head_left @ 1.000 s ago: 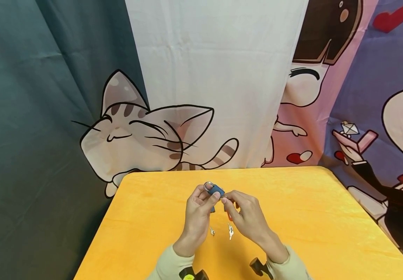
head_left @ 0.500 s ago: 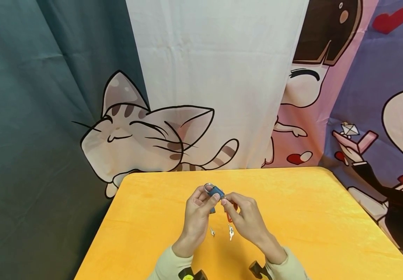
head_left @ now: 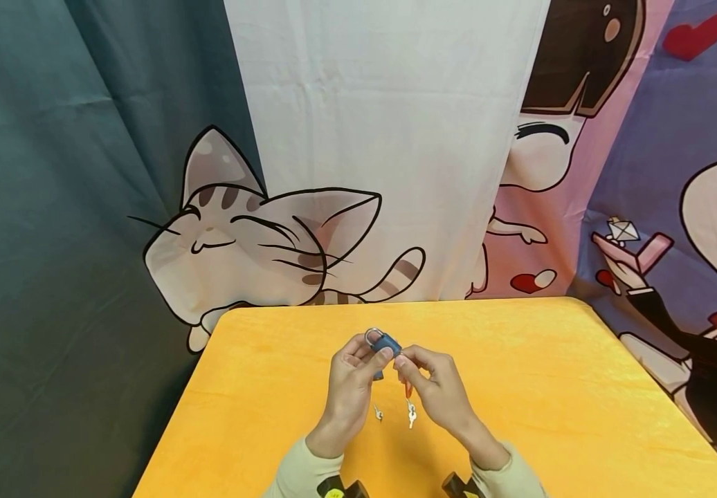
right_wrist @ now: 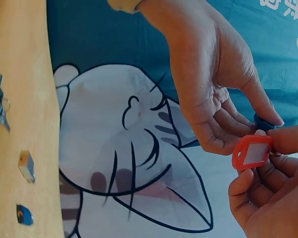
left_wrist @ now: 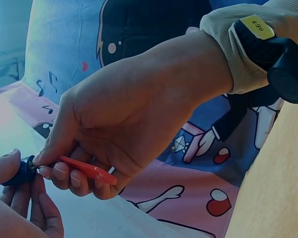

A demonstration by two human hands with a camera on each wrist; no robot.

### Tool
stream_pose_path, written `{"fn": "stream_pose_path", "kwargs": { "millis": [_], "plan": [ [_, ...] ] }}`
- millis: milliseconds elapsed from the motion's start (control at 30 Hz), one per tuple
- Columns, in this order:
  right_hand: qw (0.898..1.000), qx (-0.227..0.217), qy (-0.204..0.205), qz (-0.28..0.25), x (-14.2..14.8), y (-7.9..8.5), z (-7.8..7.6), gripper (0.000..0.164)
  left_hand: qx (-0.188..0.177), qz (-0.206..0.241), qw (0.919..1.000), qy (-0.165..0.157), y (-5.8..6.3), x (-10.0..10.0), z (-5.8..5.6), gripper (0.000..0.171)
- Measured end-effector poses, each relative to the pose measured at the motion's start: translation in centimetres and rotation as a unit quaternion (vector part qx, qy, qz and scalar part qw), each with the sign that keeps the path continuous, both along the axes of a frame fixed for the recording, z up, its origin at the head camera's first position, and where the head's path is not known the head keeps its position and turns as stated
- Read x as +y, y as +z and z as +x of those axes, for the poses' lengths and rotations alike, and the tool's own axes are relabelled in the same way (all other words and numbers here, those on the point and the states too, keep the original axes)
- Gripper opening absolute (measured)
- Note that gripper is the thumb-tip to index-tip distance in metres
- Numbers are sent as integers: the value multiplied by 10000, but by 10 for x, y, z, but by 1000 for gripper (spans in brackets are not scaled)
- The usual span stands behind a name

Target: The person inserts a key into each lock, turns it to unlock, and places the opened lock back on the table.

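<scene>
A blue padlock [head_left: 387, 344] with a closed-looking silver shackle is held up over the table by my left hand [head_left: 350, 394], thumb across its body. My right hand [head_left: 442, 387] pinches a small key at the padlock's underside; its fingertips hide most of the key. From that key hangs a red key tag [right_wrist: 252, 151] with a pale window, lying beside my right fingers. In the left wrist view the tag [left_wrist: 89, 170] stretches below the right palm, and the end of the padlock [left_wrist: 24, 171] shows between left thumb and fingers.
On the yellow table [head_left: 240, 429] lie a small key [head_left: 378, 413] and a bunch of keys [head_left: 412, 415]. Another blue lock [head_left: 378, 375] peeks out behind my left hand. The right wrist view shows a brass-faced block [right_wrist: 26, 166] there too. A printed curtain [head_left: 396, 138] stands behind.
The red tag has turned and now looks narrower in the head view. Both hands stay together at the padlock, which has shifted slightly down and to the right.
</scene>
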State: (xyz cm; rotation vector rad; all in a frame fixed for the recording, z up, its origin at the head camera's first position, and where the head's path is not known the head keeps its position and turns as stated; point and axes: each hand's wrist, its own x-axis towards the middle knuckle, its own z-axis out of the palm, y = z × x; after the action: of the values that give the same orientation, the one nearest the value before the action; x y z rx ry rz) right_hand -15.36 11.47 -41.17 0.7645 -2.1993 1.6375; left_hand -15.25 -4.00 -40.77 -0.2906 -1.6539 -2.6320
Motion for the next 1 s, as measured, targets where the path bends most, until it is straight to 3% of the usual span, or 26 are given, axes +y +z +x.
{"fn": "stream_pose_path", "kwargs": {
  "millis": [267,467,567,667,833,933,1000],
  "plan": [
    [9952,-827,461,-238,3,-2,-2,23,13,-82,9999,69,-2,0,0,18],
    [9822,-1517,896,-659,5,-5,-4,29,-32,-107,9999,93,-4,1,0,19],
    [9780,-1661,1013,-748,5,-6,-5,31,-71,-130,9999,80,-5,1,-1,21],
    [9837,-1458,872,-596,4,-9,-4,28,-112,-173,9997,86,-6,0,-1,21],
    [9991,-352,220,-128,-2,-17,-3,19,-123,-308,9994,130,-7,-2,-1,21],
    [9998,187,-51,53,-3,-20,-3,20,-124,-414,9989,162,-8,-3,-1,21],
    [9990,322,-194,221,-3,-20,-2,19,-99,-506,9985,186,-8,-4,-1,21]
  ]
}}
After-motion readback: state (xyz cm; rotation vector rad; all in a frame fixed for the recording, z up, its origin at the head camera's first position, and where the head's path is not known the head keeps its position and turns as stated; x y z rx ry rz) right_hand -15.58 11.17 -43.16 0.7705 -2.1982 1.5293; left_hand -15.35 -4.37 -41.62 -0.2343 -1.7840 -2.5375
